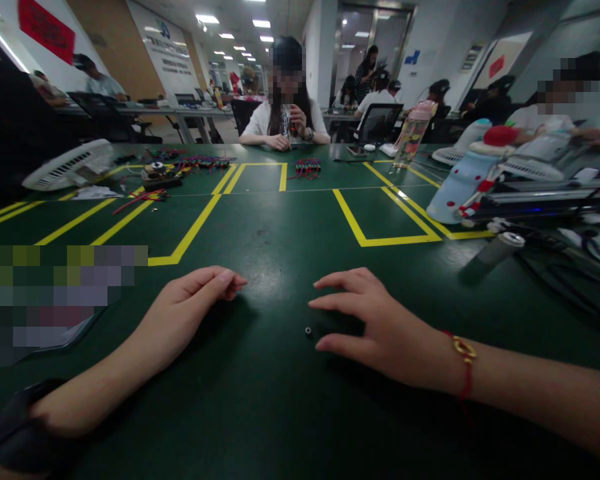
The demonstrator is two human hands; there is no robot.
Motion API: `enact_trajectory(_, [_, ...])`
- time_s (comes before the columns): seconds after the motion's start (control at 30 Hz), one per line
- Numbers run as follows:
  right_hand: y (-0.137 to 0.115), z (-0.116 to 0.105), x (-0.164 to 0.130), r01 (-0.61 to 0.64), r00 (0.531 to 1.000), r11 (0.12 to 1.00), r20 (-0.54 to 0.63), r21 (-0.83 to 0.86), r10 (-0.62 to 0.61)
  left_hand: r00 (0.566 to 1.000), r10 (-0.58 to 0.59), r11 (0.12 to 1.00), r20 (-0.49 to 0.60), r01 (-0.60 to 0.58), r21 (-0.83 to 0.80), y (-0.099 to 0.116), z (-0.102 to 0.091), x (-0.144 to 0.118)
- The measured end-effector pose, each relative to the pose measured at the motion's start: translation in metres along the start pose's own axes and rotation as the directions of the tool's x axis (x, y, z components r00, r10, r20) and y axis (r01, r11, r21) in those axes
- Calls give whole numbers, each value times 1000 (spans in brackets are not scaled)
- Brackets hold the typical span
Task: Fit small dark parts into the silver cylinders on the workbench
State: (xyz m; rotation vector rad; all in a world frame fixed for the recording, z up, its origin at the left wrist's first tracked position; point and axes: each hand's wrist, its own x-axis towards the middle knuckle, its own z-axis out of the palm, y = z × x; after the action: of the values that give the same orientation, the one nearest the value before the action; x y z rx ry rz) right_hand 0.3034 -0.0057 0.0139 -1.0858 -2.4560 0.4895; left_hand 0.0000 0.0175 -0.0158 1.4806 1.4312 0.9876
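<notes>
My left hand (199, 297) rests low over the green table (275, 400) with its fingers curled in and the thumb pressed on the index finger. Whatever it may hold is hidden. Opposite it, my right hand (365, 320) is open, thumb and fingers spread apart with nothing between them. Just left of my right thumb lies a small dark metal ring-like part (308, 331), with a hole in its middle. My right hand does not touch it.
Yellow tape (397, 241) marks boxes on the table. Wired parts (307, 167) lie farther back. At right stand a blue bottle (463, 177), a pink-lidded bottle (416, 132) and a grey cylinder (495, 257). A white fan (70, 165) lies left. A person (285, 120) sits opposite.
</notes>
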Motion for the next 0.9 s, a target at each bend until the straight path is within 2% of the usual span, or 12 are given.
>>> enact_trajectory(0.07, [-9, 13, 14, 31, 998, 998, 56, 59, -35, 1000, 18, 999, 9, -18, 40, 0, -1, -1])
enact_trajectory(0.13, [-4, 9, 17, 34, 998, 997, 43, 75, -37, 1000, 27, 998, 9, -27, 57, 0, -1, -1])
enact_trajectory(0.23, [17, -27, 0, -41, 986, 998, -164, -56, 32, 1000, 26, 998, 7, -27, 49, 2, 0, -1])
enact_trajectory(0.3, [40, -65, -22, -204, 907, 941, -414, -272, 77, 1000, 17, 999, 15, -18, 45, 5, 1, -2])
enact_trajectory(0.33, [54, -85, -34, -342, 840, 860, -533, -379, 100, 1000, 14, 998, 20, -15, 55, 7, 1, -3])
enact_trajectory(0.4, [87, -121, -59, -606, 738, 621, -643, -498, 204, 999, 14, 995, 29, -17, 101, 11, 2, -4])
enact_trajectory(0.43, [104, -136, -71, -697, 694, 507, -654, -507, 301, 999, 19, 992, 32, -23, 126, 12, 2, -4])
enact_trajectory(0.5, [137, -158, -90, -808, 589, 376, -607, -454, 533, 999, 32, 986, 32, -37, 163, 14, 2, -5])
enact_trajectory(0.57, [160, -169, -103, -867, 489, 310, -539, -391, 686, 999, 33, 982, 31, -39, 184, 15, 2, -5])
enact_trajectory(0.6, [166, -172, -107, -881, 460, 298, -518, -368, 721, 999, 31, 980, 31, -36, 195, 15, 2, -5])
enact_trajectory(0.77, [169, -171, -109, -901, 421, 264, -549, -344, 722, 999, 30, 973, 27, -35, 229, 15, 1, -6])
enact_trajectory(0.9, [166, -170, -105, -913, 398, 278, -505, -298, 766, 998, 48, 963, 38, -56, 264, 16, 3, -7])
